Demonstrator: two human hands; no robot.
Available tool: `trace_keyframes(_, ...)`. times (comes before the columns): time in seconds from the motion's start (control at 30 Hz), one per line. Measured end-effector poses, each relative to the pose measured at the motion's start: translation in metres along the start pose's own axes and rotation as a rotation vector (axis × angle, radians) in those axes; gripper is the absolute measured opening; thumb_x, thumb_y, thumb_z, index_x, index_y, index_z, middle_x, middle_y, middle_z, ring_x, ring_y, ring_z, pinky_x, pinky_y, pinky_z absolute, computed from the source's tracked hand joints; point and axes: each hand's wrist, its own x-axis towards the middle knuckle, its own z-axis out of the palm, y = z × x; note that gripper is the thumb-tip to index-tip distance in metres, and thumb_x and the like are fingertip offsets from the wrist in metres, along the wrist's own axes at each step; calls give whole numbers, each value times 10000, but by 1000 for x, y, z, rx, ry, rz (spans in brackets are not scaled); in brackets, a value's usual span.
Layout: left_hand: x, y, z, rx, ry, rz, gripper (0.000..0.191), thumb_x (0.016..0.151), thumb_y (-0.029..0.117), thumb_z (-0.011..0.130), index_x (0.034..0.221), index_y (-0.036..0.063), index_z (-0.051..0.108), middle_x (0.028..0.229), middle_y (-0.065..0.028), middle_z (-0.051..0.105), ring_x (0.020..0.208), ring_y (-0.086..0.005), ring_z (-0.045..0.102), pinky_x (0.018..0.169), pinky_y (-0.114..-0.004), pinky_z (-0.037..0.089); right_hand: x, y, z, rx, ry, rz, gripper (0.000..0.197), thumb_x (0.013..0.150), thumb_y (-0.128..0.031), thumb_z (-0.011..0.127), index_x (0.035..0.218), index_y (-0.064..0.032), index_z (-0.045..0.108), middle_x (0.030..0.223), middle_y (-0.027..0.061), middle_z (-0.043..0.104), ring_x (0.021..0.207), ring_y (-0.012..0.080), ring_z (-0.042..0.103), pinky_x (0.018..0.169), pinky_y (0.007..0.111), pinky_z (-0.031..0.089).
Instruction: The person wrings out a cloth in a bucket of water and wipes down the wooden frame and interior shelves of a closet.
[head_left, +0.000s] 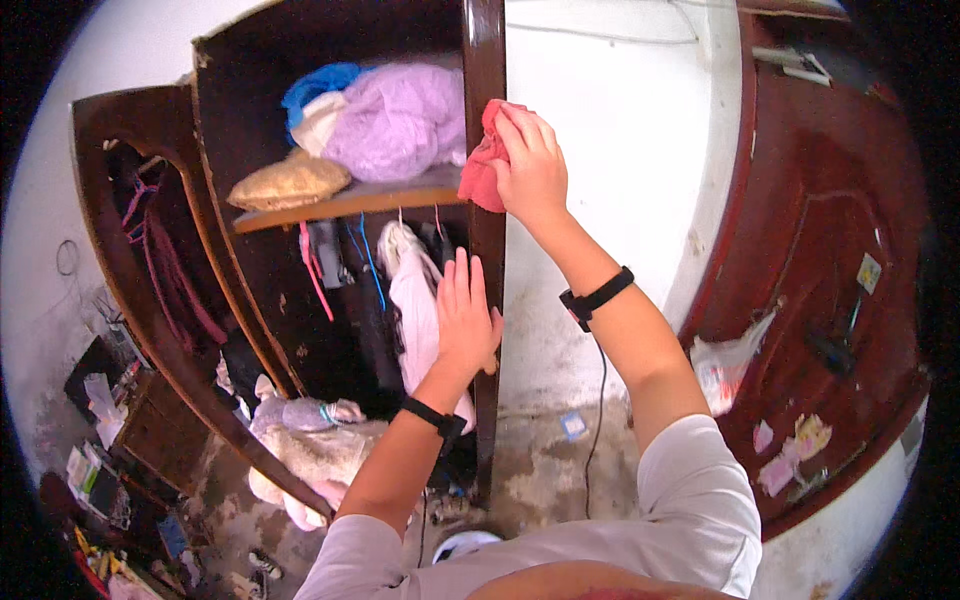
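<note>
My right hand (534, 166) grips a red cloth (484, 176) and presses it against the dark wooden side panel (486, 67) of an open wardrobe. Lower down, my left hand (469, 315) is spread flat by the same panel, fingers pointing up; whether it touches the wood I cannot tell. Behind that hand a pale pink garment (416, 322) hangs inside the wardrobe. On the shelf (360, 201) above lie a purple bundle of fabric (401, 120), a blue cloth (319, 86) and a yellowish cushion (289, 182).
The wardrobe door (142, 300) stands open at left, with pink hangers (139, 202) behind its cut-out. Plush toys (315, 450) lie at its foot. A black cable (596, 435) hangs from my right wristband. A dark red door (817, 262) with a plastic bag (731, 364) is at right.
</note>
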Motion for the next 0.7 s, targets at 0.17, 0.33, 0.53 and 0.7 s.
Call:
trace_keyframes(0.17,20,-20,11,122,19,67,1000,811,184,768,1610,-63,219,1697,-276,178,1566,-436,210,1276,-544,210,66,-13,16,6,57,-138,660,818,-95,678,1466,-83,553,1588,150,466,1483,362,409,1194,522,357)
trace_keyframes(0.33,19,-31,33,132,6,72,1049,822,246,795,1601,-96,182,1686,-317,154,1574,-454,183,1287,-552,178,91,-15,30,-51,30,-169,727,805,-196,666,1505,-69,515,1616,198,395,1519,416,315,1244,629,241)
trace_keyframes(0.53,21,-33,38,158,5,62,1062,814,285,812,1599,-85,200,1686,-307,165,1580,-442,177,1292,-549,167,163,22,49,-68,248,-280,722,828,-311,668,1504,-114,511,1526,190,481,1465,423,388,1232,607,274)
trace_keyframes(0.7,19,-34,39,196,29,50,974,824,285,763,1577,-91,272,1672,-305,218,1573,-442,208,1284,-560,187,260,39,50,-8,297,-186,623,851,-236,636,1358,88,474,1415,322,486,1377,509,407,1194,542,349)
